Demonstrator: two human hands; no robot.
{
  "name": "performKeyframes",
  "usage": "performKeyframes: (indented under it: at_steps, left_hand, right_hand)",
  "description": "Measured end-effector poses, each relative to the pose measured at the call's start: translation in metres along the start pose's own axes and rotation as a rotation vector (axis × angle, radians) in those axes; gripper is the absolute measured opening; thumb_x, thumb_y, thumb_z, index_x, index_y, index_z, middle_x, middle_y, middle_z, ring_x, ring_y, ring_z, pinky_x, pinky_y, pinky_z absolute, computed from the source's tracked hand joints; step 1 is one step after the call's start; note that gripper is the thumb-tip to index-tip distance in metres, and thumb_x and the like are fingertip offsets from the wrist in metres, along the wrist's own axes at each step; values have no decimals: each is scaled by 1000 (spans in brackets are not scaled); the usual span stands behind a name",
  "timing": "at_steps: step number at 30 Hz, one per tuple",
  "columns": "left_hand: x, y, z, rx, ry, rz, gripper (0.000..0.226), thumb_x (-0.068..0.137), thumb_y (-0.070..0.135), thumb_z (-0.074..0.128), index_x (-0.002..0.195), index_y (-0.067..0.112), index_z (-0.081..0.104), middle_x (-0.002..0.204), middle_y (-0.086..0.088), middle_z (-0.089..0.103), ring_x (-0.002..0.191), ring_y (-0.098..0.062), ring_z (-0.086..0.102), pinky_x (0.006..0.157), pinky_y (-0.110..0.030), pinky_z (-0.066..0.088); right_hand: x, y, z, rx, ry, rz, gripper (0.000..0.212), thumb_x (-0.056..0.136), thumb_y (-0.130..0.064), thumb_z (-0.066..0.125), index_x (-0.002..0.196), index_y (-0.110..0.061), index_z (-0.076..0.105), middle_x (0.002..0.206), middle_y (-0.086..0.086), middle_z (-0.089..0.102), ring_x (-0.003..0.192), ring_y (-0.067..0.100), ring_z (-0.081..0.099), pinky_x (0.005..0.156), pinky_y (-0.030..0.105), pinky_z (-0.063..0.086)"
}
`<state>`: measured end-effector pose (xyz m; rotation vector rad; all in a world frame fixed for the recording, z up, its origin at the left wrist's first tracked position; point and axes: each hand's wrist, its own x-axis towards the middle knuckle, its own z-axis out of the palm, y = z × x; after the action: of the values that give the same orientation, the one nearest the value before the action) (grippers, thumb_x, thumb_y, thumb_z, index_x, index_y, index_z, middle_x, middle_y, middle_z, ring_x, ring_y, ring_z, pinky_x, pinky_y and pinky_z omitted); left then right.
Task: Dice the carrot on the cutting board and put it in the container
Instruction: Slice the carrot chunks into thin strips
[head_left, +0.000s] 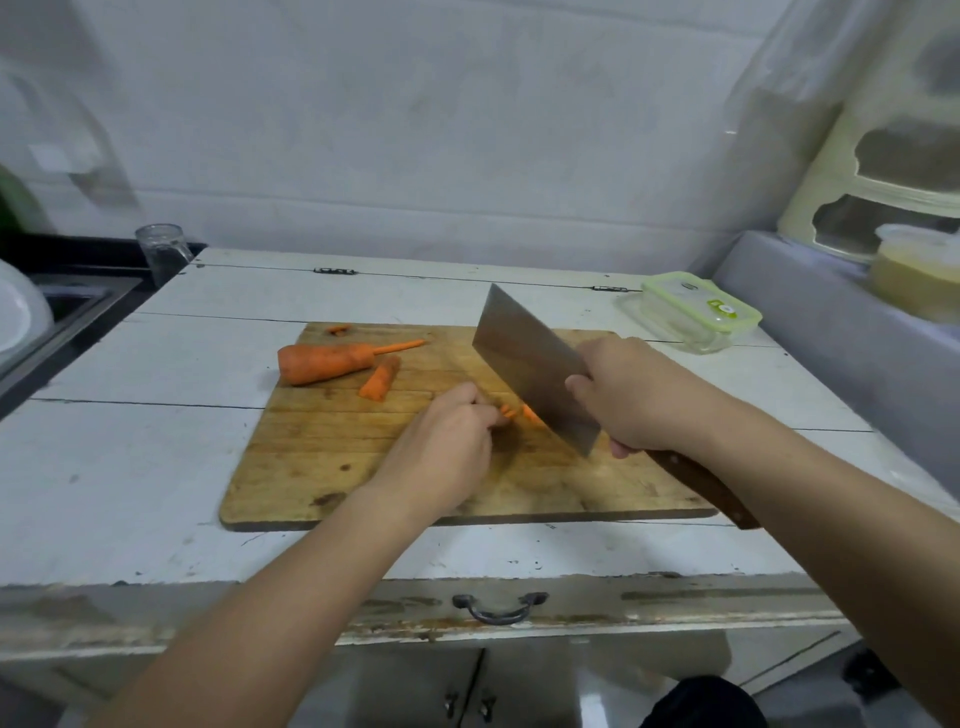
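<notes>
On the wooden cutting board (332, 467), the left hand (441, 452) pinches carrot strips (511, 412) with curled fingertips. The right hand (631, 400), fingers wrapped tight, grips a cleaver (530, 364) whose blade stands just beside those strips. The big carrot piece (324, 362) lies at ten o'clock on the board; a green-lidded glass container (693, 312) sits at two o'clock, its label unreadable.

The carrot (326, 364) was seen in bright orange. The board (311, 457) was coloured light brown, with darker stains. The blade (530, 364) was grey steel and the handle (701, 483) dark brown. The container (691, 317) was clear, its lid edged in green. The table (130, 467) was painted white.
</notes>
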<state>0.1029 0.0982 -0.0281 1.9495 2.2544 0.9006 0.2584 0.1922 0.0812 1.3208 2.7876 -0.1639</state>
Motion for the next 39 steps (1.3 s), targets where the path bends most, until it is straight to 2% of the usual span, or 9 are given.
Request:
performKeyframes:
  at_steps: [4,6,11,17,23,26,31,33,39]
  left_hand:
    - [0,1,1,35,12,10,33,101,10,54,127,18,72,105,4,52,100,-22,56,84,-32,49]
    - [1,1,2,48,0,20,32,100,8,54,125,15,72,102,4,47,100,-25,56,82,-33,48]
    - [0,-1,2,39,18,23,30,98,4,55,119,11,74,108,-3,58,102,-28,58,81,-34,47]
    - [3,-2,-5,-128,97,-79,18,100,23,61,109,24,76,104,9,64,101,-9,57,91,-26,48]
    - [4,-2,-7,-124,135,-210,8,95,34,68,91,29,71,93,14,63,98,-8,51,77,-19,39]
    - [4,-3,-4,-93,93,-197,11,94,29,70,84,26,71,88,12,64,98,-12,52,80,-27,44]
    - [7,-4,0,-61,90,-183,19,96,27,70,78,20,68,87,7,61,88,-13,54,74,-29,44]
    - [6,-5,0,-69,79,-182,20,96,27,68,78,19,67,87,6,59,86,-14,54,73,-30,46]
    - [7,-5,1,-73,89,-165,21,96,25,69,75,21,65,82,12,54,83,-11,53,71,-26,41]
  right_hand:
    - [-6,-5,12,-51,-70,-22,12,97,-15,61,108,-11,60,83,6,65,68,22,67,64,34,59]
    - [0,-12,19,-72,-96,-2,28,90,-9,69,116,-15,60,88,5,65,67,21,68,62,36,61]
    - [19,-25,15,11,-68,-20,9,98,-11,58,101,-6,65,73,7,70,58,20,68,56,31,56]
    - [2,-3,1,99,-44,16,22,105,-21,45,99,-8,62,64,10,71,54,23,71,60,35,60]
    - [-9,1,3,84,33,-36,28,103,-25,45,82,-11,57,71,6,65,60,20,65,57,30,53]
    - [-8,-7,12,-13,-25,-33,10,99,-20,55,97,-12,60,80,5,64,65,21,65,64,34,58]
    - [7,-23,19,-111,-110,-27,24,90,-9,71,112,-12,61,87,6,68,63,19,67,55,28,53]
    - [16,-20,19,-38,-63,-39,10,95,-14,63,103,-9,65,78,5,67,61,19,65,53,30,52]
    - [-1,-5,1,79,53,-45,29,103,-25,43,83,-10,58,71,6,64,65,23,66,63,33,55]
